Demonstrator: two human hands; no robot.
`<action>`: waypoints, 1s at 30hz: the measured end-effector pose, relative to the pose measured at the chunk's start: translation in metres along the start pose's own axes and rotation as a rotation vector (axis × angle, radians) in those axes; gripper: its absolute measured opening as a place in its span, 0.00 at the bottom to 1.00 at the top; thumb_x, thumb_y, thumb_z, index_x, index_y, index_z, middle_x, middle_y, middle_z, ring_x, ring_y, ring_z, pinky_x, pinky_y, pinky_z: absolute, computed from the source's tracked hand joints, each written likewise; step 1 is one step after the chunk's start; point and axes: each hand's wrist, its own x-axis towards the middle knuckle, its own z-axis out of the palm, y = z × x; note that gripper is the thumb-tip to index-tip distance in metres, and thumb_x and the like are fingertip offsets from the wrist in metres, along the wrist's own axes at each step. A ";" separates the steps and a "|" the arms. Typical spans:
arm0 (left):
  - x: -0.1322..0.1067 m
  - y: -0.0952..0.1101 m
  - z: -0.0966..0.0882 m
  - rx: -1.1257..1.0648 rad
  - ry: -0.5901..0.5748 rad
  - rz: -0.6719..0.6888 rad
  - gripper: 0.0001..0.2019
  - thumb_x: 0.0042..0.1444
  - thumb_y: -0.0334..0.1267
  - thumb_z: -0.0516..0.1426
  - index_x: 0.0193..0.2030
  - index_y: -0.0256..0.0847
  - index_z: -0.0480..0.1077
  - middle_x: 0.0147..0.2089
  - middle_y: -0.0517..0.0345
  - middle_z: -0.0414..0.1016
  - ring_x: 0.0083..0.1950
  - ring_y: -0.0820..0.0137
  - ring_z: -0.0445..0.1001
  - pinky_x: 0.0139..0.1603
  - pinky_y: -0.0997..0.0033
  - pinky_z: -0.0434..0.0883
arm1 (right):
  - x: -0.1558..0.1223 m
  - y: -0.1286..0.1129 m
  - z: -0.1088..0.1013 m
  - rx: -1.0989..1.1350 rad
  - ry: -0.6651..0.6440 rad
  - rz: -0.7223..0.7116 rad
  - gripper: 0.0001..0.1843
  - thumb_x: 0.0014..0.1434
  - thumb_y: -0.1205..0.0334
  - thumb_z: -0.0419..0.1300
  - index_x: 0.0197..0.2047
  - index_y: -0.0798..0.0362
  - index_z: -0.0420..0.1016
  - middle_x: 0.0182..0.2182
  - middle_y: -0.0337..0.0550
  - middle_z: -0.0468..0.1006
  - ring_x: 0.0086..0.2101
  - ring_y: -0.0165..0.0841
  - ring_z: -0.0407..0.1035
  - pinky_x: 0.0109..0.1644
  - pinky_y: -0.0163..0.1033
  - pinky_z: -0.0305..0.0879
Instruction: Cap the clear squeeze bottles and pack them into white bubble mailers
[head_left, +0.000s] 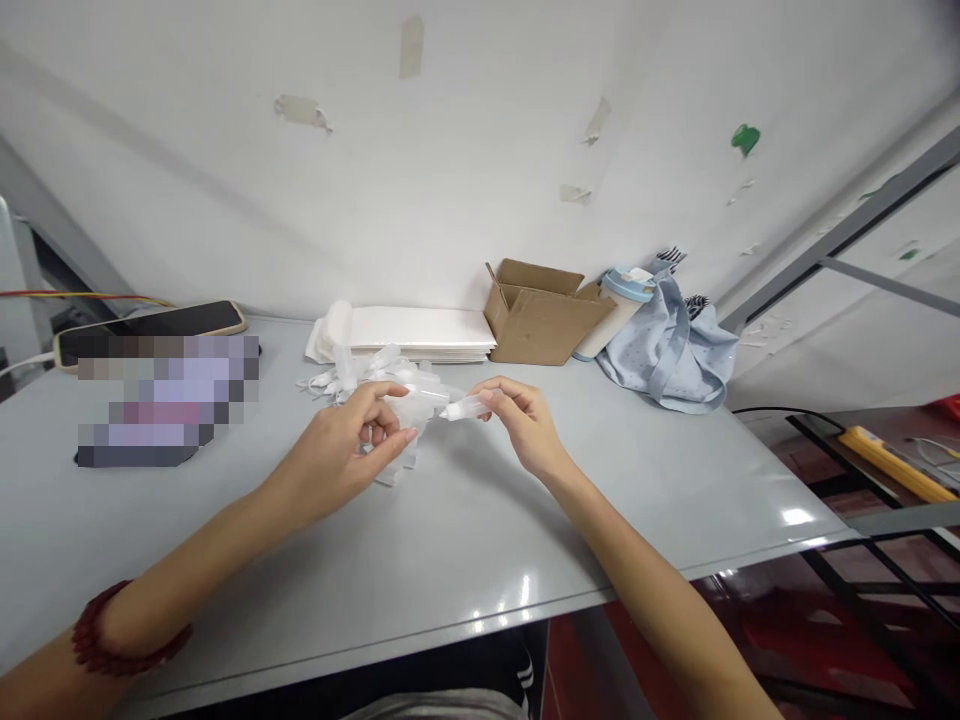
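My right hand (521,415) pinches a small translucent plastic bottle (465,408) between thumb and fingertips, its narrow white tip pointing left. My left hand (367,435) is open at the front of a loose pile of clear plastic pieces (386,360), thumb and index finger apart. Some of the clear pieces show behind and between its fingers, and I see no firm hold on them. The bottle's tip is close to the pile's right side; whether it touches another piece is unclear. My left hand hides part of the pile.
Behind the pile lies a stack of white padded envelopes (420,330). To the right stand an open cardboard box (540,325), a cup with a blue lid (615,315) and a light-blue cloth bag (667,350). A phone (150,330) and a blurred-out object (172,400) lie on the left of the grey table (465,540).
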 end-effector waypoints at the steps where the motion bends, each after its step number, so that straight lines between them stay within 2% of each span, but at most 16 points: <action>1: 0.000 0.000 0.000 -0.004 -0.028 0.017 0.14 0.59 0.48 0.55 0.47 0.41 0.69 0.28 0.63 0.74 0.27 0.70 0.71 0.30 0.72 0.68 | 0.000 0.000 0.000 0.002 -0.001 0.000 0.12 0.58 0.56 0.56 0.28 0.53 0.75 0.24 0.38 0.69 0.29 0.30 0.61 0.36 0.38 0.58; 3: 0.000 0.000 0.002 -0.006 -0.079 0.050 0.13 0.62 0.47 0.53 0.40 0.41 0.72 0.28 0.62 0.75 0.28 0.71 0.71 0.29 0.73 0.67 | 0.000 0.000 0.000 0.001 0.002 0.001 0.12 0.58 0.56 0.57 0.28 0.53 0.74 0.24 0.38 0.69 0.29 0.30 0.61 0.36 0.38 0.58; 6: -0.001 0.000 0.003 0.000 -0.098 0.078 0.15 0.64 0.44 0.50 0.32 0.41 0.73 0.29 0.60 0.76 0.28 0.72 0.71 0.28 0.74 0.66 | 0.000 0.001 0.000 -0.016 0.018 -0.001 0.12 0.58 0.56 0.56 0.29 0.53 0.75 0.25 0.38 0.69 0.29 0.30 0.61 0.35 0.38 0.57; 13: -0.003 0.000 0.001 -0.007 -0.040 0.136 0.11 0.60 0.43 0.55 0.35 0.40 0.74 0.27 0.61 0.76 0.27 0.73 0.70 0.27 0.77 0.66 | 0.000 0.002 0.000 -0.057 0.035 0.013 0.12 0.58 0.54 0.56 0.29 0.53 0.74 0.24 0.39 0.67 0.29 0.30 0.60 0.33 0.37 0.57; 17: -0.001 0.000 0.002 0.001 -0.012 0.198 0.12 0.63 0.40 0.53 0.33 0.40 0.74 0.29 0.61 0.77 0.28 0.74 0.71 0.27 0.78 0.66 | 0.000 0.002 0.001 -0.049 0.032 0.015 0.12 0.57 0.54 0.57 0.29 0.53 0.74 0.24 0.38 0.67 0.29 0.31 0.60 0.33 0.37 0.57; 22: -0.001 0.000 0.001 -0.002 0.038 0.273 0.14 0.64 0.38 0.53 0.29 0.40 0.74 0.26 0.62 0.77 0.26 0.75 0.72 0.29 0.78 0.67 | -0.001 0.002 0.001 -0.021 -0.030 0.027 0.13 0.59 0.53 0.57 0.30 0.53 0.76 0.24 0.38 0.68 0.29 0.30 0.61 0.34 0.37 0.57; 30: -0.002 0.001 0.001 0.028 0.077 0.344 0.11 0.64 0.36 0.54 0.33 0.38 0.75 0.30 0.58 0.79 0.28 0.74 0.74 0.30 0.77 0.68 | -0.003 0.001 0.004 0.005 -0.072 0.043 0.13 0.59 0.53 0.58 0.31 0.53 0.77 0.25 0.38 0.69 0.29 0.30 0.62 0.36 0.38 0.58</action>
